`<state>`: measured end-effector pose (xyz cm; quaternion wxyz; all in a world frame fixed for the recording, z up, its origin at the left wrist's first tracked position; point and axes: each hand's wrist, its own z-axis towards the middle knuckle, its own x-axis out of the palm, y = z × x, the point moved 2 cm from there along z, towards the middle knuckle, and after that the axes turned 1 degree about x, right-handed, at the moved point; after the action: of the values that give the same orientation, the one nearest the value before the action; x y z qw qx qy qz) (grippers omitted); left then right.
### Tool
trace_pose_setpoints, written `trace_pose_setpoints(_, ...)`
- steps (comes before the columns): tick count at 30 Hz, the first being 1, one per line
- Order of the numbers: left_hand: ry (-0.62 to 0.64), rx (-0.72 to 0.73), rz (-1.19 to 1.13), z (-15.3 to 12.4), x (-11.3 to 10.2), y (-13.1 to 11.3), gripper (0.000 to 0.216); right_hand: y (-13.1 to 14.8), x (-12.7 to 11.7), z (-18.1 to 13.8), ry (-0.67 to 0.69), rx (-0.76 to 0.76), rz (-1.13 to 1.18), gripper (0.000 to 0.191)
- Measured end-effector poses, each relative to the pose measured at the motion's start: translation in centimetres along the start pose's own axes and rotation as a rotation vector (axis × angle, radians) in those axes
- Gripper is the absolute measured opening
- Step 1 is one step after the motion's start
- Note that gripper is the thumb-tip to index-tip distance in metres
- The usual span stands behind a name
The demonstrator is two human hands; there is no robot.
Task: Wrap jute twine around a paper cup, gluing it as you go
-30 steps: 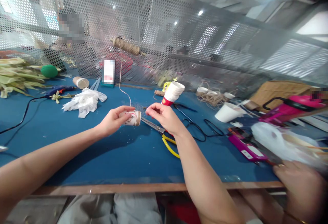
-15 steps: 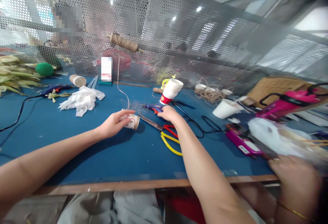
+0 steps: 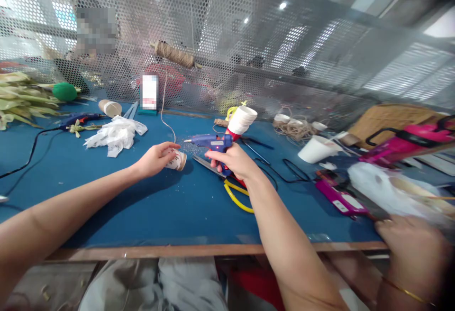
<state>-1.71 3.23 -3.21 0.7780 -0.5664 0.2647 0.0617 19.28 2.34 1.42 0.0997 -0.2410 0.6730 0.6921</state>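
My left hand (image 3: 155,160) is closed round a small printed paper cup (image 3: 179,161) lying on its side, its brown base facing right. Twine (image 3: 163,107) runs from a spool (image 3: 174,55) on the mesh panel down to this cup. In my right hand (image 3: 232,159) is a blue glue gun (image 3: 215,142), gripped by its handle and lifted off the table, nozzle pointing left toward the cup. Scissors with yellow and red handles (image 3: 237,200) lie beneath my right hand and are partly covered by it.
Behind the glue gun leans a stack of white cups (image 3: 243,119). White lace (image 3: 117,134) and a second glue gun (image 3: 80,120) lie at left. A magenta device (image 3: 339,198) and a plastic bag (image 3: 373,185) are at right, near another person's hand (image 3: 408,240).
My right hand has taken hold of the glue gun by its handle and raised it from the table. My left hand stays on the cup, slightly shifted in view.
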Motion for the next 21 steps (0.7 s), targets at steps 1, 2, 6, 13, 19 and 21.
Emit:
trace_pose_setpoints(1, 0.011, 0.004, 0.035, 0.0, -0.1, 0.0, 0.039, 0.3, 0.3, -0.3, 0.016, -0.018, -0.021, 0.015)
trace_pose_setpoints(2, 0.018, 0.015, 0.070, 0.0, -0.1, 0.0, 0.038, 0.6, 0.5, -0.6, 0.026, -0.037, -0.047, 0.015)
trace_pose_setpoints(6, 0.009, 0.039, 0.150, -0.1, -0.2, 0.0, 0.036, 1.3, 0.3, -1.6, 0.037, -0.036, -0.172, 0.014)
trace_pose_setpoints(13, -0.021, 0.033, 0.162, -0.1, -0.1, 0.1, 0.036, 1.5, 0.3, -2.1, 0.055, 0.001, -0.270, 0.016)
trace_pose_setpoints(19, -0.022, 0.044, 0.152, 0.0, -0.1, 0.1, 0.036, 1.8, 0.6, -2.2, 0.038, 0.008, -0.310, 0.018)
trace_pose_setpoints(21, -0.025, 0.038, 0.153, 0.0, -0.1, 0.0, 0.036, 1.9, 0.6, -2.3, 0.033, 0.007, -0.320, 0.018)
